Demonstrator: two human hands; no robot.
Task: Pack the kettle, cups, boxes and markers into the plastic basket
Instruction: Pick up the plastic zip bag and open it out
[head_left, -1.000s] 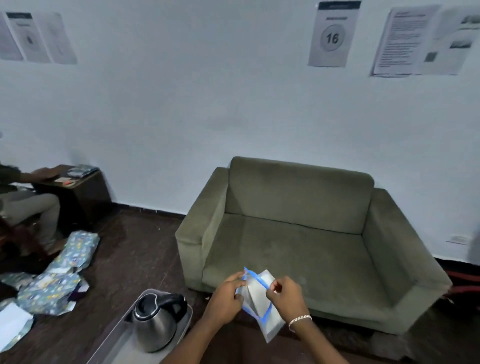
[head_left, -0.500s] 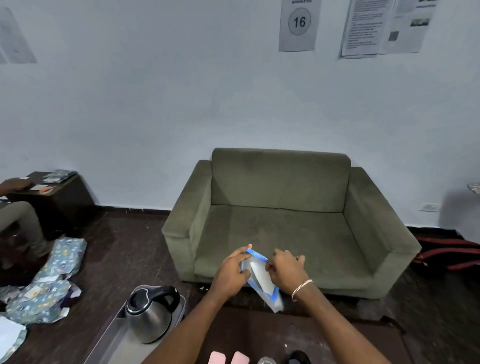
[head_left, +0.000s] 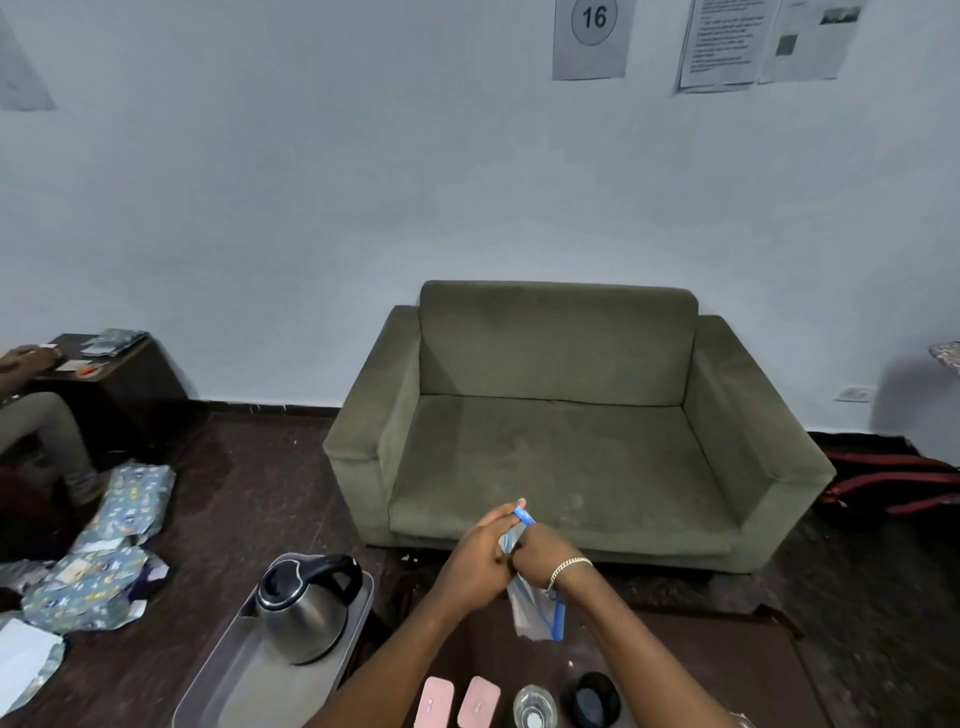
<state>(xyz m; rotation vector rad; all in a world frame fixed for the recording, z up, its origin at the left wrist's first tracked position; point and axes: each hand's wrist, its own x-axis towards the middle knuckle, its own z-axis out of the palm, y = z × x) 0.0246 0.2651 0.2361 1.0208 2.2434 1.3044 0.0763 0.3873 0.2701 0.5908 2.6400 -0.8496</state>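
Your left hand (head_left: 480, 558) and right hand (head_left: 540, 553) are pressed together, both pinching a clear blue-edged bag (head_left: 535, 605) in front of the sofa (head_left: 561, 441). The kettle (head_left: 304, 608) stands in the grey basket (head_left: 223, 686), left of the sofa's front.

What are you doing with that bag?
A person holds a clear plastic bag with a blue strip in both hands, the left hand and right hand pressed together over its top. The kettle already sits in the grey basket. Two pink boxes and two cups wait on the table.
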